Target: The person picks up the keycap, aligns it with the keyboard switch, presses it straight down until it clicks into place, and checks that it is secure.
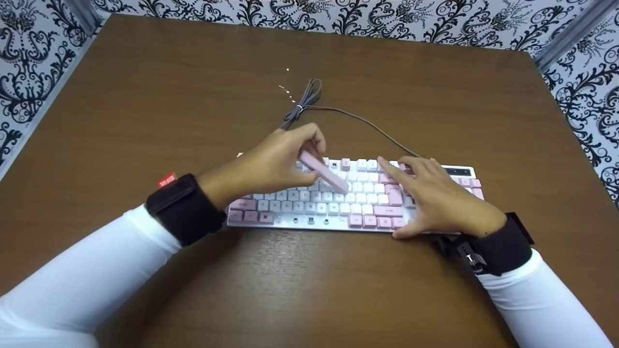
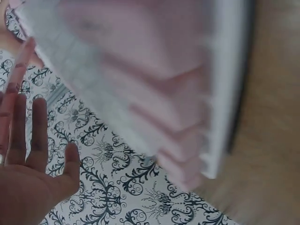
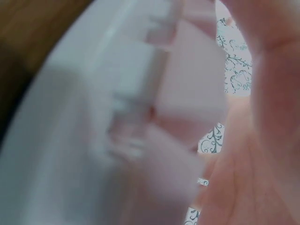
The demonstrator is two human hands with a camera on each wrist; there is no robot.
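A pink and white keyboard (image 1: 338,231) lies on the table. Its front row shows a gap with bare key switches (image 1: 311,221) where no cap sits. In the left hand (image 1: 273,162) is a long pink spacebar keycap (image 1: 326,173), pinched between thumb and fingers and slanting above the keys. The left wrist view shows this keycap (image 2: 13,89) along the fingers, beside the keyboard's blurred pink keys (image 2: 164,117). The right hand (image 1: 435,198) rests across the keyboard's right part, fingers spread and fairly straight, thumb at the front edge. Pink keys (image 3: 192,75) show close to its palm.
Behind the keyboard, a grey cable (image 1: 372,124) runs to a tied bundle (image 1: 304,104). Small pale specks (image 1: 286,91) are scattered beside the bundle. The brown wooden table (image 1: 145,121) borders a floor or wall covering with black scroll patterns (image 1: 29,63).
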